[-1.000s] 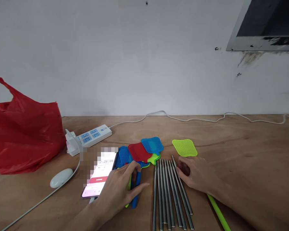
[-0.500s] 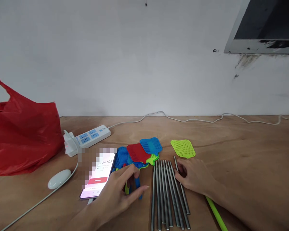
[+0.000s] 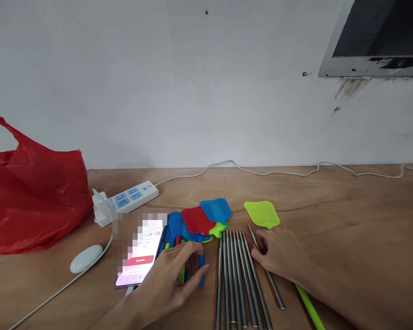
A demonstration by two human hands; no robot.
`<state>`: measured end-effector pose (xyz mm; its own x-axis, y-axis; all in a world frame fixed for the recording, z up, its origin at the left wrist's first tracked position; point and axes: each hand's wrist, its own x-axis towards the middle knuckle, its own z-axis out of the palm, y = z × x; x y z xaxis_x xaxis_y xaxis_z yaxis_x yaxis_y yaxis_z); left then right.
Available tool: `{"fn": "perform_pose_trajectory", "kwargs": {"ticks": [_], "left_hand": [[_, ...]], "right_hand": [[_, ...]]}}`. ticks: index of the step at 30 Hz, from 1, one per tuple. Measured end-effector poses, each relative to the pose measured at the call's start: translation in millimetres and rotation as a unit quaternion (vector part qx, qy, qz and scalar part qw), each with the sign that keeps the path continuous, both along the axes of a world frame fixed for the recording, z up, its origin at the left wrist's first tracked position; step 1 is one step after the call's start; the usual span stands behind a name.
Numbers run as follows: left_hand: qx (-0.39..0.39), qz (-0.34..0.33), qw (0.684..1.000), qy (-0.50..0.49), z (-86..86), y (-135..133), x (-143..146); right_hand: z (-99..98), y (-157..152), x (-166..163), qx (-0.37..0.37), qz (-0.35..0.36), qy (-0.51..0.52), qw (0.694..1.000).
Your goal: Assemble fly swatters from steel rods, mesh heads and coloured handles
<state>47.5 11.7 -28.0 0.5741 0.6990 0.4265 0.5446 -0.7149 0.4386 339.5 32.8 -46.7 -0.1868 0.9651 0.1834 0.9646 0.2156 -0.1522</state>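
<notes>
My left hand (image 3: 170,279) is curled over a bundle of plastic handles (image 3: 192,272), blue, green and red, with thumb and fingers closed round the blue one. Beyond it lie overlapping mesh swatter heads, red (image 3: 197,220) and blue (image 3: 216,210). Several steel rods (image 3: 236,284) lie side by side in front of me. My right hand (image 3: 282,256) pinches the far end of one steel rod (image 3: 273,284), which lies slanted, apart from the row on its right. A lime green swatter head (image 3: 261,214) rests just past that hand, and a green handle (image 3: 308,307) runs under my wrist.
A lit phone (image 3: 141,256) lies left of my left hand. Further left are a white oval device (image 3: 86,258) on a cable, a white power strip (image 3: 125,197) and a red plastic bag (image 3: 30,192). A white cord (image 3: 278,172) runs along the wall on the wooden table (image 3: 358,220).
My right hand has drawn one steel rod out of the row, so it now lies slanted to the right. My left hand has shifted slightly on the coloured handles.
</notes>
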Motion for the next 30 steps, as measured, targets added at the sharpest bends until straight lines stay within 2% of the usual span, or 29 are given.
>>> {"fn": "perform_pose_trajectory", "kwargs": {"ticks": [2,4,7,12,14,16,20,22,25,30], "left_hand": [[-0.014,-0.001,1.0,-0.006,-3.7,0,-1],[-0.042,-0.006,0.999,-0.026,-7.3,1,0],[-0.08,-0.008,0.994,-0.069,-10.6,3,3],[-0.023,-0.003,0.998,-0.051,-10.0,5,6],[-0.024,-0.006,0.999,-0.032,-9.3,5,7],[-0.034,-0.003,0.999,-0.022,-8.5,3,8],[-0.038,-0.008,0.999,-0.025,-4.2,-2,11],[-0.037,-0.018,0.999,-0.028,-0.6,-3,12],[-0.03,-0.022,0.999,-0.027,3.5,-3,13],[-0.027,-0.026,0.999,-0.001,3.0,-2,12]], "right_hand": [[0.3,0,0,0.0,-0.011,0.036,0.999],[-0.1,1,0,-0.011,-0.017,0.136,0.991],[-2.5,5,1,-0.042,-0.012,0.299,0.953],[-3.9,11,4,-0.088,-0.003,0.43,0.898],[-0.5,11,3,-0.107,-0.012,0.474,0.874],[4.6,8,0,-0.145,-0.023,0.557,0.817],[13.0,1,-8,-0.226,-0.017,0.737,0.636],[13.5,-1,-10,-0.241,-0.013,0.763,0.599],[9.0,-1,-11,-0.247,0.002,0.776,0.58],[-0.9,2,-10,-0.237,0.031,0.781,0.577]]}}
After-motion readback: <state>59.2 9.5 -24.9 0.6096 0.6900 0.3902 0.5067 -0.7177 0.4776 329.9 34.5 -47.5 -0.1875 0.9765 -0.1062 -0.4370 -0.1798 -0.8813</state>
